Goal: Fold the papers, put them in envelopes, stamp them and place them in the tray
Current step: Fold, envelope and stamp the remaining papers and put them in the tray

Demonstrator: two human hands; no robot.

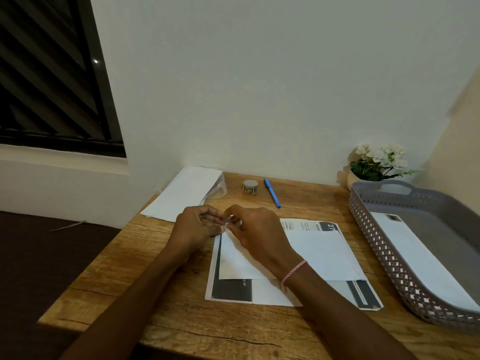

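A white envelope (pixel 319 255) lies on printed papers (pixel 233 289) in the middle of the wooden table. Above its upper left corner, my left hand (pixel 194 229) and my right hand (pixel 257 235) meet and pinch a small stamp strip (pixel 230 222) between their fingertips. The stamp roll (pixel 250 187) stands at the back of the table. A grey perforated tray (pixel 384 245) sits at the right with one stamped envelope (pixel 415 255) lying in it.
A stack of white envelopes (pixel 181 193) lies at the back left, overhanging the table edge. A blue pen (pixel 272 193) lies beside the stamp roll. A pot of white flowers (pixel 374 165) stands behind the tray. The wall is close behind.
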